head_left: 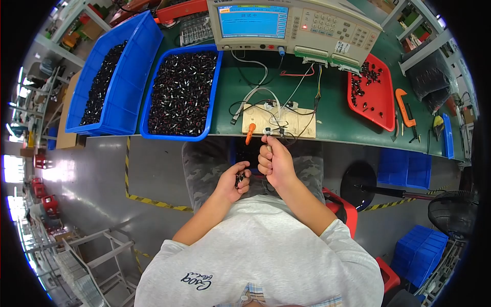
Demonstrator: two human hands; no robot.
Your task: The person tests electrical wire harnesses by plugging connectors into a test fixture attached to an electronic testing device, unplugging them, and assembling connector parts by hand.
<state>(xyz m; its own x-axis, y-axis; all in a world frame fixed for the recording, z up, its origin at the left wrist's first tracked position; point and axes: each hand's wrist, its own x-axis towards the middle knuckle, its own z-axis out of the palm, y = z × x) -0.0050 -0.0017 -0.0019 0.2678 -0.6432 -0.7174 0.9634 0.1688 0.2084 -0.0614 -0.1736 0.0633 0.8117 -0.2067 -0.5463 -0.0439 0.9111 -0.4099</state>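
Observation:
My left hand [235, 181] is curled closed around several small black electronic components [240, 178], held palm up above my lap. My right hand [276, 161] is closed, thumb and index finger pinched together at the front edge of a wooden board [250, 115]. Those fingertips touch or nearly touch a small white-and-black socket [267, 131] on the board; what they grip is hidden. Left of them, an orange-handled clamp [250, 134] is fixed to the board. Wires run from the board to a bench tester [335, 31] with a lit blue screen.
A blue bin [216, 97] heaped with small black components stands left of the board, beside a taller blue bin [120, 97]. At right lies a red tray [381, 113] with scattered components, then an orange tool [406, 113]. The green table's [337, 123] front edge is before me.

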